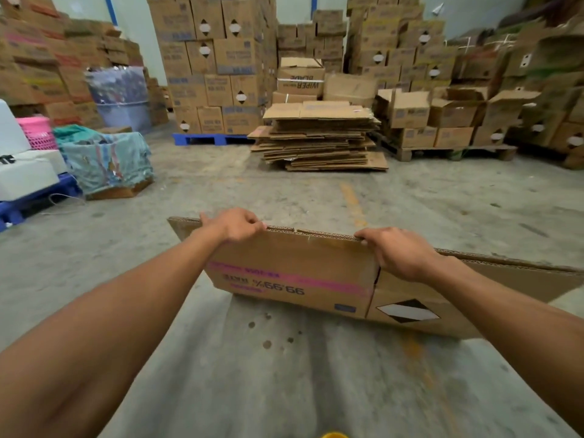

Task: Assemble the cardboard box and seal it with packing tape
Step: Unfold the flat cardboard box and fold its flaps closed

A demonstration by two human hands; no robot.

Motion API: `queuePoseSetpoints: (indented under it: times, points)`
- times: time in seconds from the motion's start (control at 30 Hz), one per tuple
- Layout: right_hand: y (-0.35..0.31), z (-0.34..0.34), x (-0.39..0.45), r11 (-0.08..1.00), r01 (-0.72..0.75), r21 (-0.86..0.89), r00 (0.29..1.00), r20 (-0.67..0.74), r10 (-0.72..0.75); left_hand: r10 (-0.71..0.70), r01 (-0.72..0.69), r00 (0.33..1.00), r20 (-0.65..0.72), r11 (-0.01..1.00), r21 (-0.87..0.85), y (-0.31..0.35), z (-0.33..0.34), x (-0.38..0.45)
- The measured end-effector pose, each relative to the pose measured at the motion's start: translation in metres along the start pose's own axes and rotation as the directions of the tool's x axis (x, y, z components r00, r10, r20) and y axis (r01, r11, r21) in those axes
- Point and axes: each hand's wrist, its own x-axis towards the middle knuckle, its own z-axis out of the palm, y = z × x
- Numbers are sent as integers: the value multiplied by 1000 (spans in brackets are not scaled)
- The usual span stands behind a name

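right, working from nine o'clock across: a pink basket [35, 131] sits beside white blocks on a blue pallet [19, 210], and just right of it a box draped in teal cloth [106, 159] rests on the concrete floor [284, 191]. at twelve o'clock i see a stack of flattened cartons [319, 137], with walls of stacked boxes [208, 58] behind it.

closer in, my left hand [235, 225] is clenched over the top edge of the flattened cardboard box [294, 276], fingers curled across the corrugated rim toward its ten o'clock corner. the box is still folded flat, held on edge and leaning, its lower edge near the floor at the centre of view; its printing reads upside down, with a pink stripe and a black-and-white diamond mark. my right hand [399, 252] grips the same top edge further toward two o'clock, fingers hooked over it, thumb side on the near face. the box runs on past that hand toward three o'clock.
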Motion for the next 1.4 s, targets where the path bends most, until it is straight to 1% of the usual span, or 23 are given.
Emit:
queuePoseSetpoints:
  times: [0.1,0.17,0.3,0.37,0.43,0.5,0.6,0.73,0.77,0.8,0.87,0.9,0.97,1.03,1.07,1.1,1.13,1.17,1.2,1.23,1.27,1.33,1.4]
  points:
    - [1,-6,1,998,8,61,999,38,-11,77,-76,996,37,997,-27,9,-14,11]
    - [3,-9,2,997,2,80,997,71,-8,76,-75,997,25,997,-27,12,-13,17]
    - [11,-12,8,989,-33,143,991,136,13,55,-52,996,-67,998,47,13,-6,24]
    - [14,-14,9,971,-59,233,984,175,18,43,-33,990,-135,997,74,17,-2,26]
    - [18,-16,11,932,-108,345,971,239,24,45,-27,979,-199,995,95,26,3,31]
    - [23,-15,15,909,-171,379,943,330,40,48,-20,967,-249,993,113,33,7,37]
    - [37,-16,25,923,-221,316,909,409,78,49,-12,951,-306,993,121,40,11,49]
    - [63,-23,39,942,-223,251,915,386,114,63,-18,937,-343,991,134,44,8,66]
    - [71,-23,41,950,-229,211,917,375,138,68,-24,936,-345,991,130,43,6,70]
    - [79,-22,42,960,-247,129,922,337,192,71,-27,936,-345,991,129,41,4,74]
    - [92,-20,41,935,-353,-33,913,208,352,66,-22,936,-345,991,131,38,0,78]
    - [98,-20,39,896,-444,-33,879,178,442,59,-14,934,-352,992,129,38,-1,79]
    - [103,-21,32,791,-611,46,779,215,589,38,9,930,-366,992,127,41,-2,81]
    - [104,-19,25,646,-745,167,667,182,722,11,35,936,-353,992,122,43,-2,85]
    - [102,-18,22,532,-798,283,585,147,798,3,38,940,-342,993,114,42,-1,88]
    - [101,-17,20,373,-823,429,471,146,870,7,28,945,-327,994,102,41,0,91]
    - [97,-17,19,180,-798,576,346,192,918,27,0,951,-309,996,87,40,0,93]
    - [94,-15,20,-8,-730,684,238,265,934,61,-40,961,-270,996,82,36,0,95]
    - [91,-15,22,-142,-658,739,166,326,931,101,-82,970,-219,992,95,32,-2,96]
    - [88,-15,24,-207,-608,767,133,356,925,112,-94,981,-155,988,120,26,-6,95]
    - [86,-14,27,-227,-574,786,132,363,923,100,-84,990,-97,984,154,18,-11,95]
    - [85,-17,33,-203,-566,799,169,353,920,15,-11,1000,-18,977,212,0,-22,92]
    - [91,-15,37,-138,-624,769,245,360,900,-16,15,1000,2,971,241,-13,-27,90]
